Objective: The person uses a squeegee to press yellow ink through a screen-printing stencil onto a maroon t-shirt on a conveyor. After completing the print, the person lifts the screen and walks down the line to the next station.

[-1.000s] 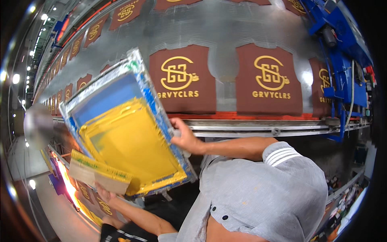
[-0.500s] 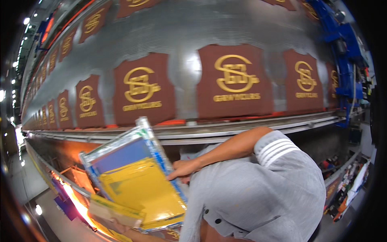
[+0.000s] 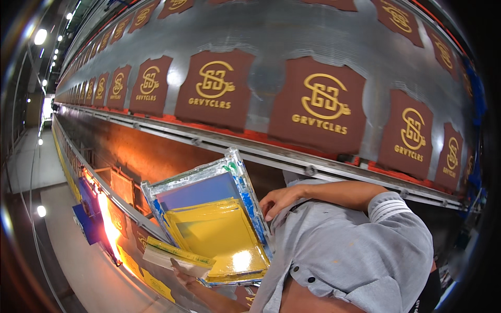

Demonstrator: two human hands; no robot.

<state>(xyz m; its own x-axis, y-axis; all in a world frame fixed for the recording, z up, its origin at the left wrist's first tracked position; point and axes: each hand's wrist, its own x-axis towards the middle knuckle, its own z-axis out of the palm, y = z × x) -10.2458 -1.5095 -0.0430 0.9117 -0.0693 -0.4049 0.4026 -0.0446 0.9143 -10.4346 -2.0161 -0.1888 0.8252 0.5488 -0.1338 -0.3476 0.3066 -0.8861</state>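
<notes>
A screen-printing frame (image 3: 181, 173) with blue tape along its edges is tilted in front of my body. Yellow ink (image 3: 214, 235) covers much of its bluish mesh and shines wet near the lower corner. At the frame's right edge is my right hand (image 3: 279, 201), its fingers curled against the taped border. My left hand (image 3: 183, 275) comes in low and is partly hidden; it grips a squeegee (image 3: 180, 255) with a pale handle board and an ink-smeared yellow edge, which overlaps the frame's lower left side.
Along the far grey table (image 3: 271, 31) lie several maroon shirt panels (image 3: 318, 104) with yellow prints. A metal rail (image 3: 209, 140) runs along its near side. At left, a blue heater (image 3: 90, 211) glows orange above the near table, where more maroon panels lie. A walkway (image 3: 62, 224) runs beyond it.
My view has turned, so the tables slant more steeply. The screen frame, squeegee and both hands appear farther right and the heater shows more fully. My right hand remains at the frame's edge.
</notes>
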